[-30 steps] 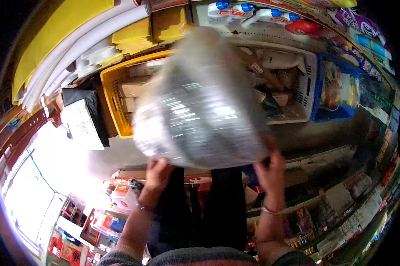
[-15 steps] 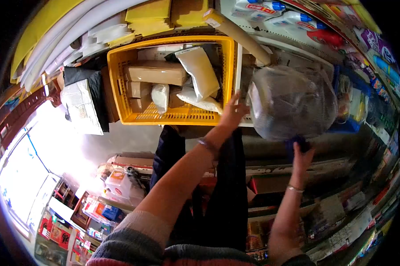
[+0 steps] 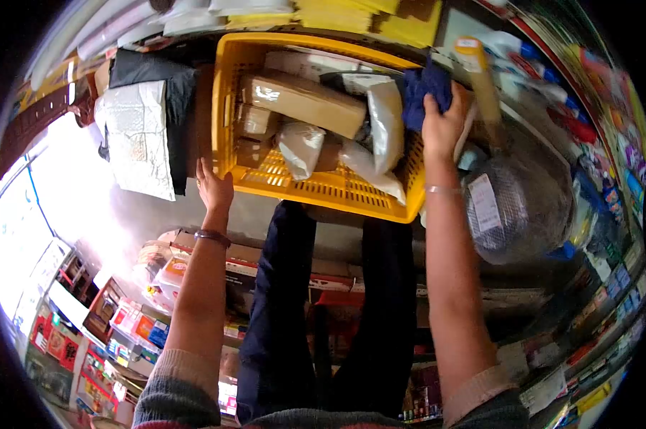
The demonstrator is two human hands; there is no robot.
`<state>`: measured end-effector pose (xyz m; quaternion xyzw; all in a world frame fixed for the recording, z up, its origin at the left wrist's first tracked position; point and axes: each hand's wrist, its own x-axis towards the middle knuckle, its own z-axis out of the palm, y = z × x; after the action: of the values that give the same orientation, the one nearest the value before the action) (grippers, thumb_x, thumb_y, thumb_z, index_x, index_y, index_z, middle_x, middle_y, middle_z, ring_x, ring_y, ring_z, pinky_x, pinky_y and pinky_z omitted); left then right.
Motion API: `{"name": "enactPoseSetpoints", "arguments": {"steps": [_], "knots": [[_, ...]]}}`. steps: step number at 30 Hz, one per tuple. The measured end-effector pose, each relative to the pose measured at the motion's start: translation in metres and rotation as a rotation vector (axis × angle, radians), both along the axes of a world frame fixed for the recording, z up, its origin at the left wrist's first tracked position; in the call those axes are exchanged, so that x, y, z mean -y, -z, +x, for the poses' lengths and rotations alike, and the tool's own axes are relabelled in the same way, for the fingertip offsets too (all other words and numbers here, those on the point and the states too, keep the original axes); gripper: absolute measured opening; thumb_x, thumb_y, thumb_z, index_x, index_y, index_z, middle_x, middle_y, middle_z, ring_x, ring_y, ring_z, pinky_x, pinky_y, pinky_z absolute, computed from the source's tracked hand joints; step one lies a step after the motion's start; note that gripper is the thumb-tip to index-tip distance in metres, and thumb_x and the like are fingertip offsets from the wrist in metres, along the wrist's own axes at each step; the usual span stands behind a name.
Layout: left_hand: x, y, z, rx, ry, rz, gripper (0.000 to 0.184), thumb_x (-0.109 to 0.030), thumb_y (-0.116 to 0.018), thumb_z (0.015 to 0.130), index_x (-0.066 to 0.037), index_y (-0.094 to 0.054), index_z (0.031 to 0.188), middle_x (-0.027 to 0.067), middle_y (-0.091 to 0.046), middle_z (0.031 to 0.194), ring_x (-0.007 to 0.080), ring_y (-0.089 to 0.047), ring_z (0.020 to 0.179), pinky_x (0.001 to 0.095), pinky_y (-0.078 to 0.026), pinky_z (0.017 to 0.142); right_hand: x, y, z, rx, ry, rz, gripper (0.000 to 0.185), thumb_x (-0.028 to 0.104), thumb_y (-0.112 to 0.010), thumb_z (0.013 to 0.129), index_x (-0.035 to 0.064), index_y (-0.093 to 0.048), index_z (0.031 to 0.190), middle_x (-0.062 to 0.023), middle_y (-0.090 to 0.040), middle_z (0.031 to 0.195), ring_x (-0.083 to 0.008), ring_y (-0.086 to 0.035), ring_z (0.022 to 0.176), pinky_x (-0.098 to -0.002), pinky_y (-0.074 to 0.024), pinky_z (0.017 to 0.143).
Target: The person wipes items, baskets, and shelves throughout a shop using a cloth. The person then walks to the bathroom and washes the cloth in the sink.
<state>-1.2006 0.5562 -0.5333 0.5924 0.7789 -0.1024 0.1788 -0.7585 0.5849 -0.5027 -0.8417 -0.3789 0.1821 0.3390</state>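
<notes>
A yellow plastic crate (image 3: pixel 226 121) holds a long cardboard box (image 3: pixel 305 100), smaller cardboard boxes and several pale packets, including a white pouch (image 3: pixel 300 149). My right hand (image 3: pixel 444 129) grips a crumpled dark blue bundle (image 3: pixel 414 100), cloth or plastic bag, over the crate's right end. My left hand (image 3: pixel 214 187) is open, its fingers spread at the crate's left wall; I cannot tell whether they touch it. Right of the crate rests a bulky parcel in clear bubble wrap (image 3: pixel 516 207) with a white label.
Left of the crate lie a white mailer (image 3: pixel 137 136) and a black bag (image 3: pixel 183 93). A cardboard tube (image 3: pixel 484 93) leans behind on the right. Stocked shelves curve along the right side. My legs stand close before the crate.
My right hand has brought the dark blue bundle from beside the bubble-wrapped parcel to the crate's right end. My left hand has gone from the crate's right side to its left. The view has shifted.
</notes>
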Motion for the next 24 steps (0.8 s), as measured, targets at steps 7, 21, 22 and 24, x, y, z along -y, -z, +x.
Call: {"name": "enactPoseSetpoints", "arguments": {"steps": [7, 21, 22, 24], "knots": [[-0.003, 0.016, -0.025, 0.123, -0.054, -0.193, 0.074, -0.015, -0.059, 0.075, -0.003, -0.025, 0.139, 0.0174, -0.017, 0.148, 0.0336, -0.027, 0.132, 0.0373, -0.030, 0.106, -0.076, 0.071, -0.076, 0.250, -0.169, -0.417, 0.064, 0.020, -0.057, 0.084, -0.0134, -0.030, 0.131, -0.0303, -0.020, 0.142, -0.0377, -0.023, 0.133, -0.0390, -0.0239, 0.108], [-0.006, 0.006, -0.023, 0.074, -0.006, -0.224, 0.073, -0.015, -0.055, 0.077, -0.005, -0.022, 0.141, 0.0147, -0.016, 0.149, 0.0306, -0.024, 0.134, 0.0402, -0.021, 0.109, -0.175, 0.066, -0.301, 0.181, -0.714, -0.157, 0.070, 0.002, -0.058, 0.074, -0.0037, -0.028, 0.137, -0.0158, -0.017, 0.148, -0.0416, -0.042, 0.108, -0.0429, -0.0353, 0.098], [-0.010, 0.002, -0.021, 0.077, -0.030, -0.276, 0.071, -0.014, -0.053, 0.078, -0.005, -0.023, 0.141, 0.0151, -0.013, 0.149, 0.0306, -0.024, 0.134, 0.0400, -0.020, 0.109, -0.175, 0.069, -0.292, 0.199, -0.771, -0.125, 0.065, 0.003, -0.056, 0.075, -0.0052, -0.031, 0.135, -0.0166, -0.017, 0.147, -0.0404, -0.045, 0.106, -0.0435, -0.0337, 0.100], [-0.010, 0.000, -0.021, 0.090, -0.034, -0.286, 0.076, -0.014, -0.057, 0.075, -0.005, -0.021, 0.141, 0.0169, -0.011, 0.149, 0.0328, -0.023, 0.134, 0.0402, -0.022, 0.109, -0.179, 0.069, -0.286, 0.083, -0.810, 0.017, 0.057, 0.003, -0.055, 0.076, -0.0022, -0.039, 0.130, -0.0142, -0.027, 0.144, -0.0434, -0.045, 0.107, -0.0435, -0.0348, 0.100]]}}
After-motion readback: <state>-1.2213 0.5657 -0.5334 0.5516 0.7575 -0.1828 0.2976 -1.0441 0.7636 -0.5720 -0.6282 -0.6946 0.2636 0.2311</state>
